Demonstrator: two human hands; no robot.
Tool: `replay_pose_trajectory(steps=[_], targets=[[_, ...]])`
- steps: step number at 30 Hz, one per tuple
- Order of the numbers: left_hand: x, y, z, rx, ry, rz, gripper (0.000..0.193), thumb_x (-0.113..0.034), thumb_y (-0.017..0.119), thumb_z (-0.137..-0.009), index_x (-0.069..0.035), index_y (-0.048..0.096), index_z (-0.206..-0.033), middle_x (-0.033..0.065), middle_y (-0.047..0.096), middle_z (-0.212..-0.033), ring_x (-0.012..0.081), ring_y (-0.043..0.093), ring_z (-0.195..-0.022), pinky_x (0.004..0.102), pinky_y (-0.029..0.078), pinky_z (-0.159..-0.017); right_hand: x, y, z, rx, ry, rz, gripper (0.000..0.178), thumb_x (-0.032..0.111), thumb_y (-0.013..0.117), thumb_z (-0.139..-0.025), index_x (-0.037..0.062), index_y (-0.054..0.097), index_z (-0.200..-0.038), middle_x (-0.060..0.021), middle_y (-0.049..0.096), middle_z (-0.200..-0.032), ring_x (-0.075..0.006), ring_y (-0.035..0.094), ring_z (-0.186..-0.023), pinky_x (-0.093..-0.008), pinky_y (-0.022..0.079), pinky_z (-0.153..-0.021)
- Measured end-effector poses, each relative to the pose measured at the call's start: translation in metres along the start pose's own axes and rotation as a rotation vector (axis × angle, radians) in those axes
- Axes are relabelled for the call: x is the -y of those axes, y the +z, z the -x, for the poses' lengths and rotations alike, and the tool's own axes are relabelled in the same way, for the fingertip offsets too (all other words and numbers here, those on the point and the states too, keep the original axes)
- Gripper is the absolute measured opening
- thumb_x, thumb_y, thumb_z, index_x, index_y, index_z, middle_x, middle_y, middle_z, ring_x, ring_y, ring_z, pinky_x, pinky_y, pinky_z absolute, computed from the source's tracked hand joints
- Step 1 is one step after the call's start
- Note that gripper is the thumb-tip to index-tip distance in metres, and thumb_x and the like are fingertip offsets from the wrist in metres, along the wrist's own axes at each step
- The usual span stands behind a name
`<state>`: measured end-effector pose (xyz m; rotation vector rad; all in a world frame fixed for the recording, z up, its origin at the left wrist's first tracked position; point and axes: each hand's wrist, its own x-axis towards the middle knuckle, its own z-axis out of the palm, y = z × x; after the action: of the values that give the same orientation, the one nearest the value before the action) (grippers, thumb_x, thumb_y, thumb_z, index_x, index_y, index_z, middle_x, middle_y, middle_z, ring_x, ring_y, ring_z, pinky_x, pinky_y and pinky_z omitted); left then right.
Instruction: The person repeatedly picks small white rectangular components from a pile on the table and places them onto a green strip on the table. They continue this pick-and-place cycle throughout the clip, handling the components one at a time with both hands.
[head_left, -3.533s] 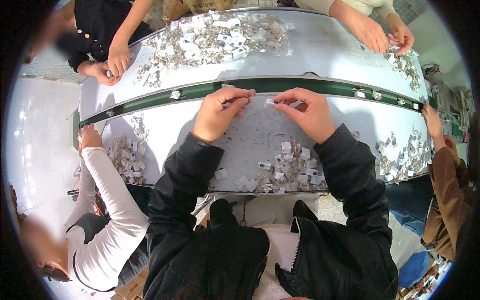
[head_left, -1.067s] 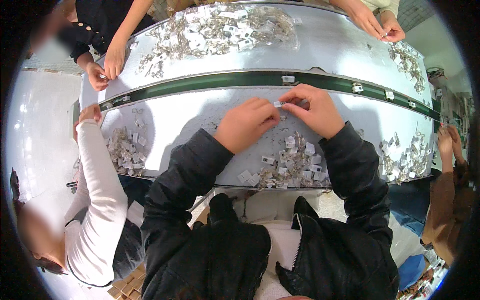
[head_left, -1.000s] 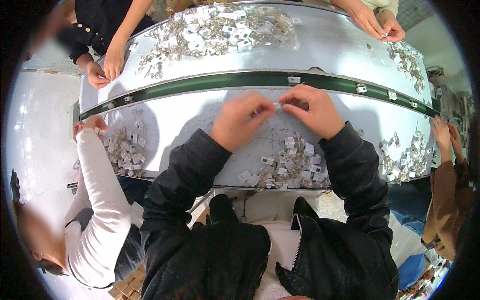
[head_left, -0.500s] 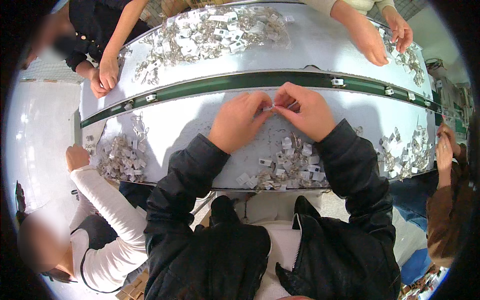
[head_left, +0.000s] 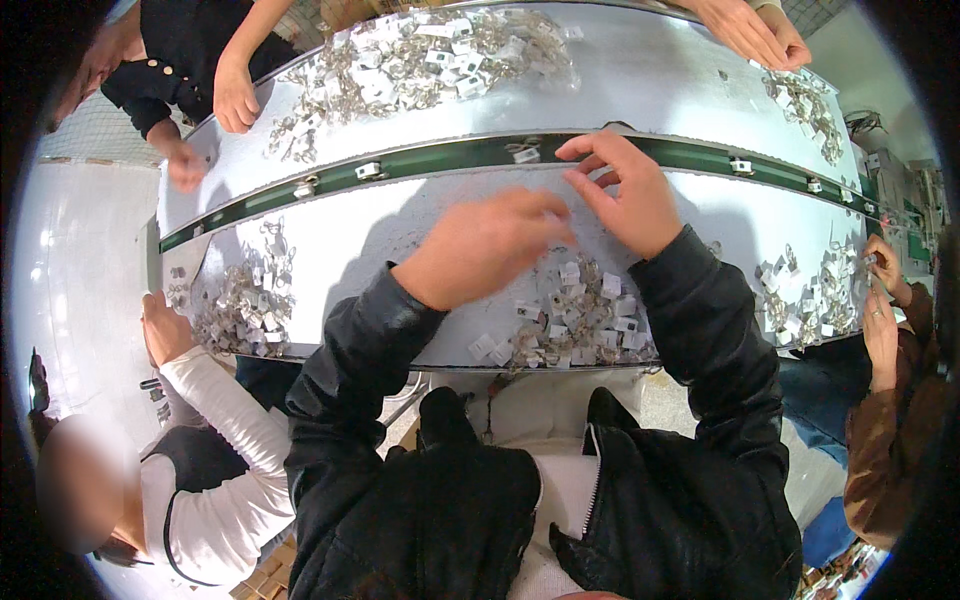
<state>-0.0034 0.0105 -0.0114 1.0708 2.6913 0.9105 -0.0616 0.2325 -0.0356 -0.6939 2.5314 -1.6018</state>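
My right hand (head_left: 625, 195) is at the near edge of the green conveyor belt (head_left: 440, 162), thumb and fingers apart with nothing between them. Just left of its fingertips, a small white block-shaped piece (head_left: 526, 156) with a silvery attachment lies on the belt. My left hand (head_left: 488, 248) hovers over the worktable, left of a pile of similar white pieces (head_left: 585, 318) with thin silvery parts. Motion smears its fingers, so whether they hold anything cannot be made out.
More white pieces (head_left: 368, 171) ride spaced along the belt. Across it lies a large heap (head_left: 430, 65) on plastic. Co-workers' hands (head_left: 236, 98) work at the far side and at both ends, beside piles at left (head_left: 245, 310) and right (head_left: 805, 295).
My hands have parted from their pinch around a small piece. The right hand has reached up toward the belt; the left has drawn back nearer the pile. Pieces on the belt have shifted right.
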Motion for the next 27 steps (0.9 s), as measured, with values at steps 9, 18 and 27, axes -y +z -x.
replay_pose_trajectory(steps=[9,18,27], targets=[[0.008,0.008,-0.001,-0.112,-0.123,0.189,0.034,-0.002,0.069,-0.085,-0.01,0.066,-0.118,0.0098,0.062,-0.122,0.0335,0.066,-0.104,0.0428,0.055,-0.085,0.001,-0.004,0.002,0.325,0.102,-0.258,0.031,0.015,0.071,-0.095,0.0064,0.065,-0.124,-0.0056,0.068,-0.118,-0.0135,0.068,-0.097,-0.0275,0.054,-0.081],[0.019,0.008,0.002,-0.321,-0.268,0.022,0.026,-0.004,0.074,-0.087,-0.007,0.07,-0.112,0.0093,0.068,-0.105,0.0256,0.071,-0.087,0.0352,0.057,-0.074,-0.011,0.005,0.004,0.367,0.232,-0.243,0.025,0.013,0.079,-0.087,0.0055,0.074,-0.11,-0.0044,0.072,-0.096,-0.0155,0.068,-0.091,-0.0301,0.054,-0.08],[0.016,0.013,0.001,-0.359,-0.258,-0.191,0.016,-0.012,0.073,-0.087,-0.01,0.07,-0.103,0.0066,0.064,-0.097,0.0302,0.067,-0.089,0.0401,0.056,-0.073,-0.013,0.003,0.005,0.233,-0.049,0.063,0.019,0.012,0.078,-0.082,0.0076,0.075,-0.1,-0.0098,0.072,-0.089,-0.0269,0.069,-0.084,-0.0368,0.055,-0.074]])
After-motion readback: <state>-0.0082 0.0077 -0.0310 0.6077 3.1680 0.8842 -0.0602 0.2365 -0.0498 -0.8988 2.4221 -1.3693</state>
